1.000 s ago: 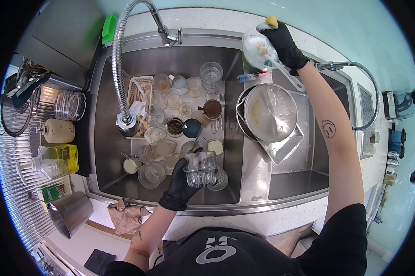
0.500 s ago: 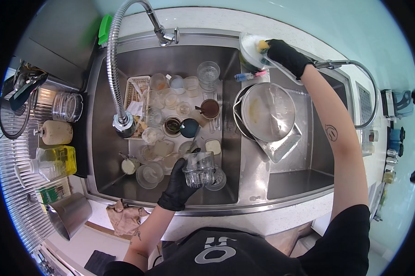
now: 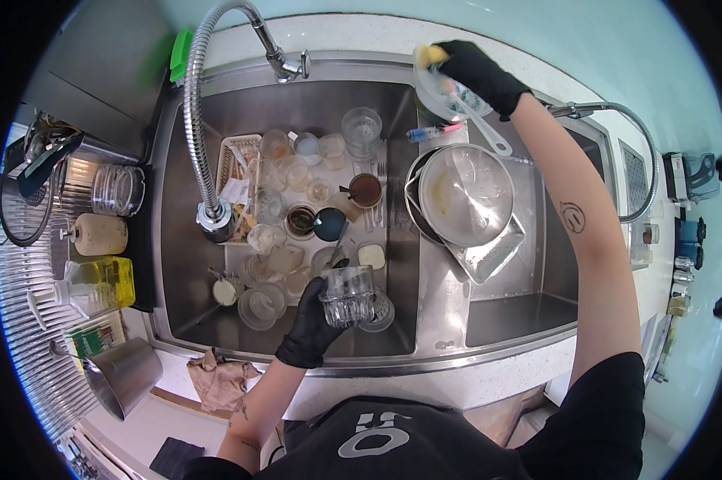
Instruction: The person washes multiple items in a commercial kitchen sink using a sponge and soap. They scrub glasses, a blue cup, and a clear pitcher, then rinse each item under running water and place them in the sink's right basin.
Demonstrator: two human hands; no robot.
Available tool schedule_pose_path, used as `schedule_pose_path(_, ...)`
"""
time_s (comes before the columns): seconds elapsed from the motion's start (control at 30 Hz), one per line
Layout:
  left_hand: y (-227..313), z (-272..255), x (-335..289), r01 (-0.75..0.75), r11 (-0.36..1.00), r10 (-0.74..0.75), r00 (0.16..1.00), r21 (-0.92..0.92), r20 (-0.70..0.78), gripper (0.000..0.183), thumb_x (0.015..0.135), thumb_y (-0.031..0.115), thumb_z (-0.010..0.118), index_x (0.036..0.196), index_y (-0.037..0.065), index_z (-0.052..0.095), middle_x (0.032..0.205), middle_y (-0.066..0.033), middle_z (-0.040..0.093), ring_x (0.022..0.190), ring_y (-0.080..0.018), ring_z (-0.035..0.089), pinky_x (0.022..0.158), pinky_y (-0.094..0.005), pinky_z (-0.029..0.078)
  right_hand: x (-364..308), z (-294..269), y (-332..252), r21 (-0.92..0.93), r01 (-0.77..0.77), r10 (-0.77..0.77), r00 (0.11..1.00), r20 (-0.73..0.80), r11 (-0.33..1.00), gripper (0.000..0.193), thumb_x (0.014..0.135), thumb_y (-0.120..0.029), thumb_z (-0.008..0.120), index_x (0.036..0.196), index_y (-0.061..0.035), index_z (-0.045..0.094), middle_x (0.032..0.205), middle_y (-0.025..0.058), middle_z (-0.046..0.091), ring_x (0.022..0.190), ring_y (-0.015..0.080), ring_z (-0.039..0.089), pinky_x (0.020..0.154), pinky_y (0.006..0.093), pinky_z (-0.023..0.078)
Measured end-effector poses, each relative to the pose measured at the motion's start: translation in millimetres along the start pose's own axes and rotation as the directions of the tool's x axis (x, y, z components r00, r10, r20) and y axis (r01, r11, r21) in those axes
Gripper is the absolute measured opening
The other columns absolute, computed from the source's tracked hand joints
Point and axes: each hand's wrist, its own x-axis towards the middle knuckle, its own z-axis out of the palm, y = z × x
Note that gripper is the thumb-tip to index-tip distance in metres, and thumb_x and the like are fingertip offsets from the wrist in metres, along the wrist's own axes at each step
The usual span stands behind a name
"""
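1. So our left hand (image 3: pixel 307 330) had its fingers curled around the left side of a clear ribbed glass (image 3: pixel 348 298), holding it over the front part of the left basin (image 3: pixel 402 192)
2. Our right hand (image 3: pixel 482 78) was way up at the back, fingers narrowed on a yellow sponge (image 3: pixel 432 56) above a clear bowl (image 3: pixel 422 90). A white spoon (image 3: pixel 486 130) poked out past the bowl's rim, angled toward us
3. Room on the left was tight: dirty cups (image 3: pixel 263 306) packed in left of the glass, another clear cup (image 3: pixel 381 312) just beside it. To its right we had a strip of steel before the divider (image 3: pixel 443 314)
4. A big round bowl (image 3: pixel 466 194) overlapped that divider, with a square tray (image 3: pixel 505 254) sticking out from under it
5. Most open room was in the front of the right basin (image 3: pixel 525 322), where steel floor showed between the tray and the front edge
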Motion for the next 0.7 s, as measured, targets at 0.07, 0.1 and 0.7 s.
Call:
schedule_pose_path(0.07, 0, 4, 0, -0.003, 1.000, 0.003, 1.000, 0.024, -0.011, 0.063, 0.077, 0.045, 0.051, 0.128, 0.013, 0.033, 0.124, -0.0171, 0.040, 0.108, -0.0427, 0.042, 0.088, -0.0588, 0.034, -4, 7, 9, -0.100, -0.036, 0.045, 0.994, 0.095, 0.994, 0.026, 0.068, -0.009, 0.058, 0.092, -0.0015, 0.061, 0.086, 0.0164, 0.062, 0.077, 0.0276, 0.059, 0.071, 0.0316, 0.046)
schedule_pose_path(0.1, 0, 2, -1, -0.004, 1.000, 0.004, 1.000, 0.009, -0.020, 0.063, 0.077, 0.044, 0.052, 0.128, 0.013, 0.033, 0.124, -0.0173, 0.040, 0.108, -0.0427, 0.042, 0.088, -0.0587, 0.034, -5, 9, 7, -0.136, -0.070, 0.094, 0.979, 0.179, 0.988, 0.027, 0.067, -0.006, 0.058, 0.094, -0.0007, 0.060, 0.088, 0.0152, 0.062, 0.077, 0.0231, 0.059, 0.072, 0.0298, 0.045)
schedule_pose_path(0.7, 0, 2, -3, -0.007, 1.000, 0.006, 1.000, -0.005, -0.009, 0.063, 0.076, 0.043, 0.054, 0.127, 0.013, 0.034, 0.122, -0.0169, 0.041, 0.107, -0.0420, 0.043, 0.087, -0.0570, 0.037, -10, -25, 2, 0.508, -0.145, 0.121, 0.989, 0.080, 0.849, 0.013, 0.075, -0.008, 0.058, 0.087, -0.0042, 0.054, 0.081, 0.0013, 0.056, 0.075, 0.0091, 0.053, 0.068, 0.0240, 0.044)
